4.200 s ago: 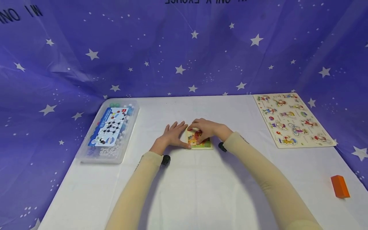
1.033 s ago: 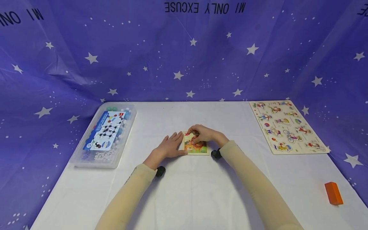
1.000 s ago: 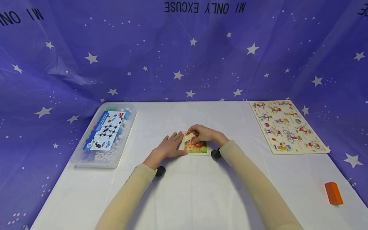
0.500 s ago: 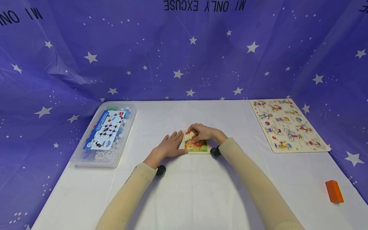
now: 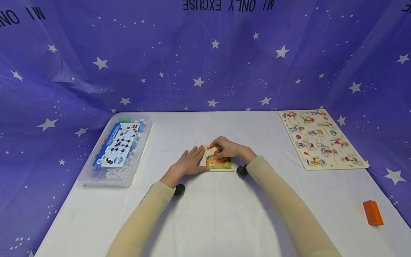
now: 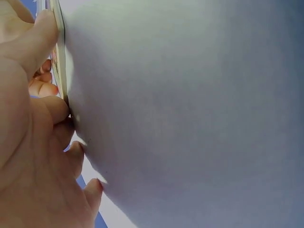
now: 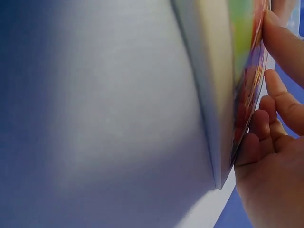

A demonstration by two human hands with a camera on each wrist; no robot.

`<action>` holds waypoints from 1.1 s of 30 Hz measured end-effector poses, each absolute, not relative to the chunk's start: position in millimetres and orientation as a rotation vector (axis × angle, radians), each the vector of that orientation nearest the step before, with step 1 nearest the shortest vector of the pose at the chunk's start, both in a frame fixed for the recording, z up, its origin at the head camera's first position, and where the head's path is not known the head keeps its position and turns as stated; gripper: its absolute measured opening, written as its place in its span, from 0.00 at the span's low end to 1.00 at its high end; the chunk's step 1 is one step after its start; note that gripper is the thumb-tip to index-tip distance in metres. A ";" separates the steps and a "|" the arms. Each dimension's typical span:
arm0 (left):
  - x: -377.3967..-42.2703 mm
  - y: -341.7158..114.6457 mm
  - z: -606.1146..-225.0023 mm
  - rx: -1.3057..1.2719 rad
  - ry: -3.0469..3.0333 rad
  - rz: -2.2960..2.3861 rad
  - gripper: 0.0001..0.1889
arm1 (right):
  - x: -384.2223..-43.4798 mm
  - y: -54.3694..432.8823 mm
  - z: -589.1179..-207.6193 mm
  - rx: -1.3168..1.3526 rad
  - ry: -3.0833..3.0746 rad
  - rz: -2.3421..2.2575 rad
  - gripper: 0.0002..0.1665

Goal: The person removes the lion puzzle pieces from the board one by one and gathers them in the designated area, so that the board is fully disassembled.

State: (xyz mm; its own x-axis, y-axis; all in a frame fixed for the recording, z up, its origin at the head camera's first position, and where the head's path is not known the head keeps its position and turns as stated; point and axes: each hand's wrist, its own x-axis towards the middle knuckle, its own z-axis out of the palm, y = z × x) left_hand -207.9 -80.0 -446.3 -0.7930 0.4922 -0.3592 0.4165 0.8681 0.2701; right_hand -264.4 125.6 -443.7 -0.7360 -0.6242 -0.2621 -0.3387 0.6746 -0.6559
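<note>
A small square picture puzzle point(image 5: 221, 166) with a pale wooden border lies flat on the table, its scene coloured red, yellow and green. My left hand point(image 5: 189, 163) lies against its left side, fingers straight, thumb at the near left corner. In the left wrist view, the fingertips of the left hand point(image 6: 33, 137) meet the puzzle's pale edge point(image 6: 61, 71). Over the picture bends my right hand point(image 5: 227, 147), thumb and fingers touching its surface. The right wrist view has the right hand's thumb point(image 7: 282, 42) on the picture point(image 7: 244, 99); whether a piece is pinched is hidden.
On the left stands a clear plastic case point(image 5: 138, 157) of molecule model parts with a blue label. A large wooden board point(image 5: 324, 142) of figure puzzles lies back right. An orange block point(image 5: 373, 213) rests near the right edge. Purple starry cloth point(image 5: 179, 64) hangs behind the table.
Compared with the oldest frame, the view has shifted and the puzzle appears slightly lower and further left. Over the last second both hands stay nearly still, the right fingers moving only slightly on the picture.
</note>
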 end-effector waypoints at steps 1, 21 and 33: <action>-208.0 -80.2 -446.8 0.673 2.620 0.247 0.46 | -264.1 126.1 -443.8 -0.766 2.423 -0.807 0.26; -207.8 -80.6 -446.7 0.676 2.606 0.245 0.46 | -260.5 129.0 -444.6 -0.870 2.460 -0.798 0.29; -208.0 -80.1 -444.6 0.678 2.606 0.253 0.46 | -258.8 126.1 -441.0 -0.865 2.487 -0.743 0.28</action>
State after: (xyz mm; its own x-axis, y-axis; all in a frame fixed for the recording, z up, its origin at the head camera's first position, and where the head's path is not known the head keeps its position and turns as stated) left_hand -208.0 -80.1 -444.6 -0.7862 0.4999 -0.3633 0.4207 0.8636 0.2778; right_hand -258.8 126.1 -441.0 -0.7268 -0.6588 -0.1942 -0.4442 0.6666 -0.5986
